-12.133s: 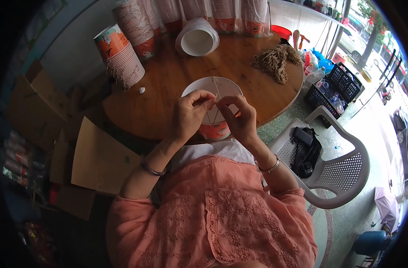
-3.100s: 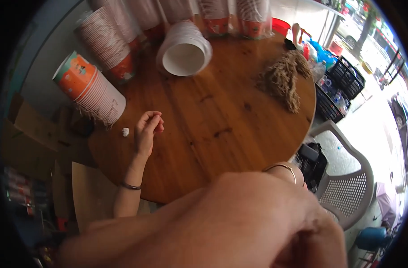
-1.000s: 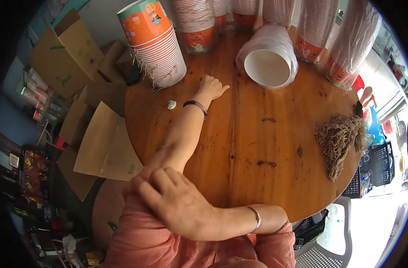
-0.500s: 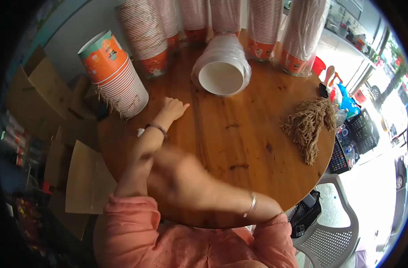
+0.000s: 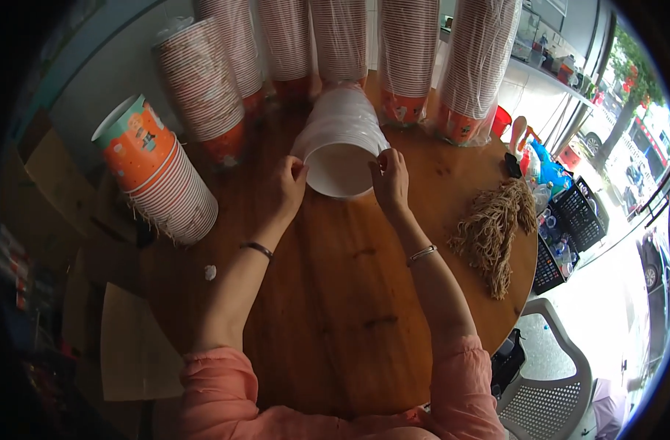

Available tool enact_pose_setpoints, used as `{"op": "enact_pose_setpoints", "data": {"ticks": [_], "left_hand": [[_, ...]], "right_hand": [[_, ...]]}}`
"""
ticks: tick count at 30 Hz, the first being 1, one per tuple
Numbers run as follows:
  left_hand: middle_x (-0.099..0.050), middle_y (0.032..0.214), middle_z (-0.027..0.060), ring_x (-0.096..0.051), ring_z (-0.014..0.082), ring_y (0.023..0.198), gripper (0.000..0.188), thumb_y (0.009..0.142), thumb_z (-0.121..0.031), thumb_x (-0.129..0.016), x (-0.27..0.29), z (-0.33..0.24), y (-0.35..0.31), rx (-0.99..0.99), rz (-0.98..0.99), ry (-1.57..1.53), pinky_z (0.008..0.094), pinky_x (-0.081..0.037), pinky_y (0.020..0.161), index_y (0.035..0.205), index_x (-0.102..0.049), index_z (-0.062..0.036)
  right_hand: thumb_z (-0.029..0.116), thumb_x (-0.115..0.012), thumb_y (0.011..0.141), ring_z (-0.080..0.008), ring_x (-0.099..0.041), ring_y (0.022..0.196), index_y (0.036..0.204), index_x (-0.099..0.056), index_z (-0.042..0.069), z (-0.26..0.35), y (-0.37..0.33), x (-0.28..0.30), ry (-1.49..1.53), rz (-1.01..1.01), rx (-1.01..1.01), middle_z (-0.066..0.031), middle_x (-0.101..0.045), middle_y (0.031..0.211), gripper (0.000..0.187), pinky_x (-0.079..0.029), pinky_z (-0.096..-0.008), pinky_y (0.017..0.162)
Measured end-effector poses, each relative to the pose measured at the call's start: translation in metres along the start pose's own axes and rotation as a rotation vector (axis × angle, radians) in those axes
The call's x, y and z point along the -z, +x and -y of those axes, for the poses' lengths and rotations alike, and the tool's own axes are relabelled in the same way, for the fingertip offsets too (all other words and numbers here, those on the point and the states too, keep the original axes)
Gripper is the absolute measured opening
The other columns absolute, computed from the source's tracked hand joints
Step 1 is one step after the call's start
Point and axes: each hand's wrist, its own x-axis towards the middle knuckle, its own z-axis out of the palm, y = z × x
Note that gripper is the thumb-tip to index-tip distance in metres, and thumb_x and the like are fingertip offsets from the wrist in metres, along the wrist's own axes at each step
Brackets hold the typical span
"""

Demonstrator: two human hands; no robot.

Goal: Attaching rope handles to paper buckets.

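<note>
A stack of paper cups (image 5: 341,170) in a clear plastic sleeve (image 5: 342,121) lies on its side on the round wooden table (image 5: 335,293), its white open mouth toward me. At the left of this mouth, my left hand (image 5: 289,187) is closed, thumb and fingers pinched at the sleeve's loose edge. Across from it, my right hand (image 5: 391,180) pinches the sleeve's edge on the right side. The thin film between the fingers is hard to make out.
Wrapped cup stacks (image 5: 337,44) stand along the table's far side. Nearer left is an unwrapped orange-and-green stack (image 5: 166,176), with a white scrap (image 5: 210,272) close by. Brown string (image 5: 496,227) lies right. Beyond are black crates (image 5: 581,213), a grey chair (image 5: 548,396) and cardboard (image 5: 133,345).
Both hands have reached forward to the sleeve's mouth. My right arm, blurred and crossing near the left one before, has swung out to the right. The whole view has shifted slightly.
</note>
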Motion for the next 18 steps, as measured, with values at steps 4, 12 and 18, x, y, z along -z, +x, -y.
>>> {"op": "enact_pose_setpoints", "data": {"ticks": [4, 12, 18], "left_hand": [[-0.058, 0.075, 0.0129, -0.058, 0.0276, 0.07, 0.019, 0.079, -0.01, -0.072, -0.012, 0.006, -0.004, 0.088, -0.019, -0.058, 0.0375, -0.047, 0.065, 0.083, -0.055, -0.0019], [-0.059, 0.073, 0.0145, -0.059, 0.0266, 0.07, 0.018, 0.08, -0.011, -0.07, -0.011, 0.014, 0.0, 0.175, -0.002, 0.02, 0.037, -0.047, 0.064, 0.08, -0.055, -0.0008], [-0.062, 0.082, 0.0132, -0.06, 0.0219, 0.075, 0.02, 0.081, -0.011, -0.068, 0.025, -0.027, -0.041, 0.119, 0.101, -0.014, 0.0344, -0.048, 0.068, 0.095, -0.059, -0.0004]], "right_hand": [[0.008, -0.069, 0.077, -0.0318, -0.055, 0.073, 0.085, -0.05, 0.005, -0.009, 0.005, -0.012, -0.035, -0.064, -0.05, -0.0129, -0.054, 0.081, 0.021, -0.045, -0.0408, 0.065], [0.019, -0.065, 0.08, -0.0373, -0.06, 0.076, 0.083, -0.053, 0.007, -0.001, 0.008, -0.012, -0.18, -0.035, -0.12, -0.0152, -0.061, 0.08, 0.017, -0.047, -0.0454, 0.065], [0.021, -0.056, 0.084, -0.0393, -0.063, 0.08, 0.086, -0.053, 0.005, 0.041, -0.016, 0.044, -0.142, 0.205, -0.228, -0.0204, -0.064, 0.092, 0.016, -0.049, -0.0481, 0.067]]}}
